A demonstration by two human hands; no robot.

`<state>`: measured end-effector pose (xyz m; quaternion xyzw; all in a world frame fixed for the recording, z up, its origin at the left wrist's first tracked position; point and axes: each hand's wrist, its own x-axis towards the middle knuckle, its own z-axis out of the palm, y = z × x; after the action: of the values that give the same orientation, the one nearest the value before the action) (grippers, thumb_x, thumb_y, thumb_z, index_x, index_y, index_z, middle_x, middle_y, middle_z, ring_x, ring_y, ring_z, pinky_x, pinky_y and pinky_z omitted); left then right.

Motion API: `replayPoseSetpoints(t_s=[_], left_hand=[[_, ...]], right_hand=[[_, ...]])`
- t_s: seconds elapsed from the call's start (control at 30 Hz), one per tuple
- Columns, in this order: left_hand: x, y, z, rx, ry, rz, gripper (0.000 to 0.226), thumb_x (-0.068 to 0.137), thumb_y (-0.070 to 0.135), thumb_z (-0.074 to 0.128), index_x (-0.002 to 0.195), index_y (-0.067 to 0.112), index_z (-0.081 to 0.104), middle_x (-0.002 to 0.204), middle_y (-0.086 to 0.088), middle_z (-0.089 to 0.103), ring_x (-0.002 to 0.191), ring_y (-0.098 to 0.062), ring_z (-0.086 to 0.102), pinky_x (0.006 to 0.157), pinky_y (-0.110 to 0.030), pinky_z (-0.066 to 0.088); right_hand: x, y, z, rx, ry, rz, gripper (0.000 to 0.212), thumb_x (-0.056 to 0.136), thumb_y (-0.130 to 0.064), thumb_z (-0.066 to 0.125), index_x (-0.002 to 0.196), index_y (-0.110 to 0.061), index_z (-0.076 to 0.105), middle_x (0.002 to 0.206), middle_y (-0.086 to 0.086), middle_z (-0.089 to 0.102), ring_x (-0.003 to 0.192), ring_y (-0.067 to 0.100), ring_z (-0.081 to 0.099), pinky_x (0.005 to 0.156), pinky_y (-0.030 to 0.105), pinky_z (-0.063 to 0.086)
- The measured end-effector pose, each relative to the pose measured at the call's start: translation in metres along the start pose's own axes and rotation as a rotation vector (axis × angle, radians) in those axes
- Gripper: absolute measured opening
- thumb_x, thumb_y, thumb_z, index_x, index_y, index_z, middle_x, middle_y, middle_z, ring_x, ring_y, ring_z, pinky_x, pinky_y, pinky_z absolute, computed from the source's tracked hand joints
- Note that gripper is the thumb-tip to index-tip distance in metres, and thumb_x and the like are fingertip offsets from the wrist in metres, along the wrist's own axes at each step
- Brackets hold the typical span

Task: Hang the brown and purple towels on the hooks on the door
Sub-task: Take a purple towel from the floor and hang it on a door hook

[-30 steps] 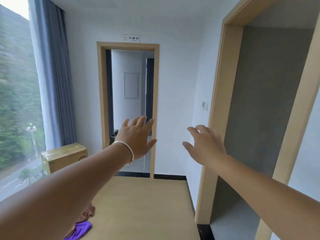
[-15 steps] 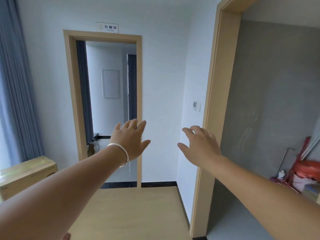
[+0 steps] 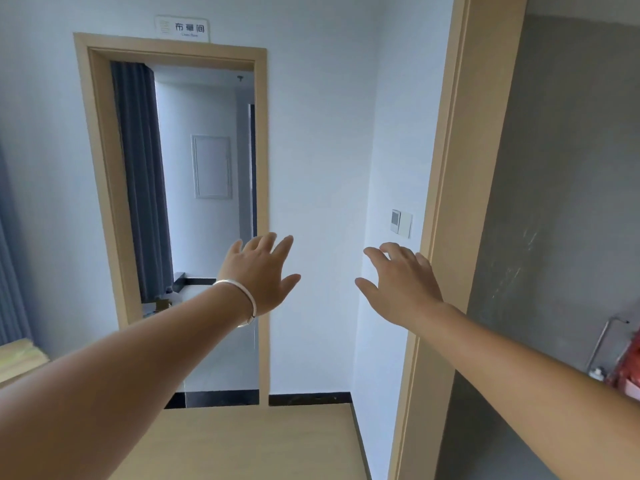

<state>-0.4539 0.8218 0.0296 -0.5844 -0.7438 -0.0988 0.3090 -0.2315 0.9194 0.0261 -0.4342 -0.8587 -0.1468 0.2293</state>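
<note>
Starting at the far left edge, a grey curtain [image 3: 10, 244] hangs beside a yellowish box [image 3: 17, 358], of which only a corner shows. Next comes a wooden door frame [image 3: 100, 188] with a small sign [image 3: 181, 28] above it; through the opening a second dark curtain [image 3: 142, 181] and a white wall panel [image 3: 211, 167] sit in the room beyond. The left hand [image 3: 259, 275], with a silver bracelet [image 3: 242, 299] at the wrist, reaches forward in front of that opening, fingers straight and spread, holding nothing. Below both arms lies the pale wooden counter [image 3: 256, 441]. The right hand [image 3: 401, 285] stretches out level with the left, fingers apart and loosely bent, also empty, just below a wall switch [image 3: 401, 222]. Both arms held out and bare like this look like a ready pose rather than a reach for anything. Further right stands a second, nearer door frame [image 3: 460, 202] opening onto a grey wall [image 3: 568, 202], with a metal handle [image 3: 606, 334] and something red [image 3: 630, 362] at the far edge. Neither the brown nor the purple towel is in view, nor any hooks or door leaf, so I judge the task not yet begun: the towels must first be found and picked up
</note>
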Motion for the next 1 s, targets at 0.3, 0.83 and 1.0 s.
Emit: replayPoseSetpoints(t_s=[0.3, 0.83, 1.0], left_hand=[[0.115, -0.031, 0.117, -0.003, -0.034, 0.005, 0.070, 0.093, 0.059, 0.034, 0.150, 0.024, 0.013, 0.151, -0.005, 0.029, 0.138, -0.025, 0.031, 0.112, -0.046, 0.026], [0.302, -0.185, 0.316, -0.022, -0.124, -0.081, 0.069, 0.093, 0.064, 0.023, 0.150, 0.029, 0.006, 0.156, -0.004, 0.017, 0.144, -0.022, 0.016, 0.116, -0.050, 0.015], [0.316, -0.247, 0.376, 0.045, -0.209, -0.170, 0.071, 0.091, 0.068, 0.016, 0.151, 0.032, 0.002, 0.158, -0.004, 0.014, 0.145, -0.022, 0.013, 0.116, -0.052, 0.012]], right_hand=[[0.129, 0.011, 0.101, 0.023, -0.037, 0.001, 0.056, 0.095, -0.053, 0.038, 0.145, -0.028, 0.031, 0.150, 0.001, 0.032, 0.138, 0.022, 0.029, 0.115, 0.046, 0.019], [0.400, -0.061, 0.282, 0.097, -0.066, -0.067, 0.057, 0.095, -0.053, 0.039, 0.145, -0.027, 0.032, 0.150, 0.002, 0.032, 0.137, 0.022, 0.030, 0.114, 0.045, 0.021], [0.470, -0.115, 0.346, 0.150, -0.098, -0.197, 0.057, 0.095, -0.053, 0.039, 0.145, -0.027, 0.030, 0.150, 0.001, 0.032, 0.137, 0.021, 0.031, 0.113, 0.045, 0.022]])
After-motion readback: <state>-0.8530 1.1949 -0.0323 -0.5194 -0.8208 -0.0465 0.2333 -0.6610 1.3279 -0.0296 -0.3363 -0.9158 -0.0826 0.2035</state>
